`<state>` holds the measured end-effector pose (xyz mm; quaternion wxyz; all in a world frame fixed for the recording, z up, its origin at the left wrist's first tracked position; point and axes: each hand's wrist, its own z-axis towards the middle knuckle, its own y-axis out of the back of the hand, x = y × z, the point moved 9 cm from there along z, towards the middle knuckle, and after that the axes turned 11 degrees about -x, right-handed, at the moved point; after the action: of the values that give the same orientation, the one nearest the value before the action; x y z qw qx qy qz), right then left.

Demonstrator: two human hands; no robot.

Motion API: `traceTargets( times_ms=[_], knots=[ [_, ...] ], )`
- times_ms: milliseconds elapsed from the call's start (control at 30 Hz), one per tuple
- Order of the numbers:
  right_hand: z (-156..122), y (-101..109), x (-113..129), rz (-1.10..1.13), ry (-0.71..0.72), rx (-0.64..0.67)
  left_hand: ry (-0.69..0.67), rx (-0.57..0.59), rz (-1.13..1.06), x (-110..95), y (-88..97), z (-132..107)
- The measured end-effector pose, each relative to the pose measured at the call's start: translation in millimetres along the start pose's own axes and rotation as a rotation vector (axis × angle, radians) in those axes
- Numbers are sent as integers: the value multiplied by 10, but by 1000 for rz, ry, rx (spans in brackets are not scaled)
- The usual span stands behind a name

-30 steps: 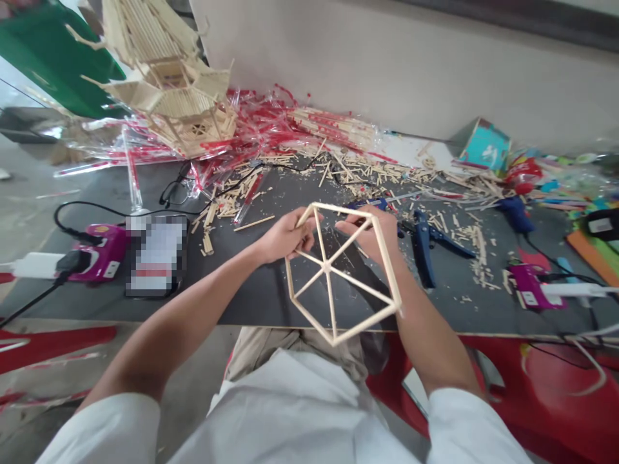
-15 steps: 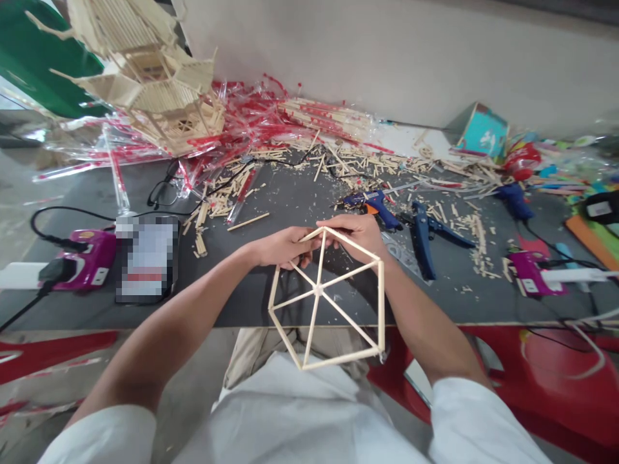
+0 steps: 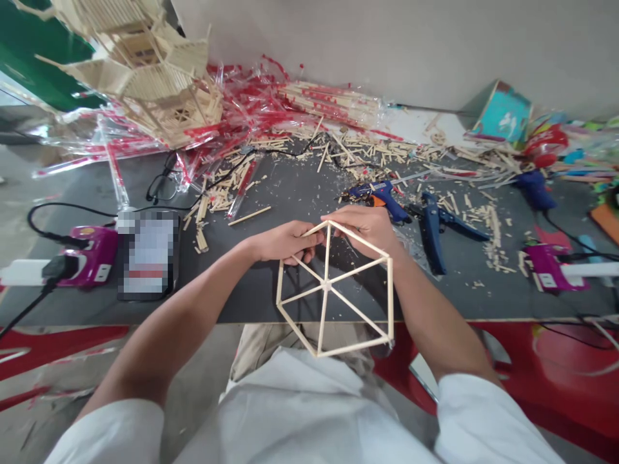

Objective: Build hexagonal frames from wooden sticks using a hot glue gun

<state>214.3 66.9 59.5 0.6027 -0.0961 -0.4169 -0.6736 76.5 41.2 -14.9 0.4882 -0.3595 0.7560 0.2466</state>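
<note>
A six-sided frame of thin wooden sticks point(image 3: 326, 285), with spokes meeting at a central hub, is held up over the table's near edge and my lap. My left hand point(image 3: 290, 243) pinches its far left side between thumb and fingers, close to the top corner. Along the upper right side, my right hand point(image 3: 366, 225) grips the same frame, its fingertips partly hidden behind the sticks. Just beyond my right hand lies a blue glue gun point(image 3: 382, 195) with an orange trigger. To the right of it rests a blue hand cutter point(image 3: 432, 233).
A stick-built pagoda model point(image 3: 155, 84) stands at the back left, beside red-and-clear plastic wrappers point(image 3: 251, 103). Cut stick pieces point(image 3: 377, 151) litter the grey table point(image 3: 232, 290). A phone point(image 3: 149, 258) and purple power strips point(image 3: 91, 254) with cables lie at the sides.
The stick frame has shifted slightly right and up in view, with both hands still on it. The table items have shifted a little too, as the head view moved.
</note>
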Motion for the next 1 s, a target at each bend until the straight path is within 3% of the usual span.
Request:
traceTargets(
  times_ms=[167, 333, 533, 733, 933, 1000],
  knots=[
    [17, -26, 9, -63, -7, -35, -11, -19, 6, -15, 41, -2],
    [32, 3, -82, -33, -129, -77, -26, -29, 21, -13, 97, -25],
    [-12, 185, -413, 110, -370, -241, -86, -144, -57, -115, 212, -45],
    [49, 514, -522, 355, -379, -459, -117, -229, -99, -138, 383, -41],
    [78, 423, -398, 509, -346, -162, -81, -284, -138, -102, 472, -41],
    [91, 411, -315, 519, -293, -122, -65, -276, -142, -79, 470, -33]
  ],
)
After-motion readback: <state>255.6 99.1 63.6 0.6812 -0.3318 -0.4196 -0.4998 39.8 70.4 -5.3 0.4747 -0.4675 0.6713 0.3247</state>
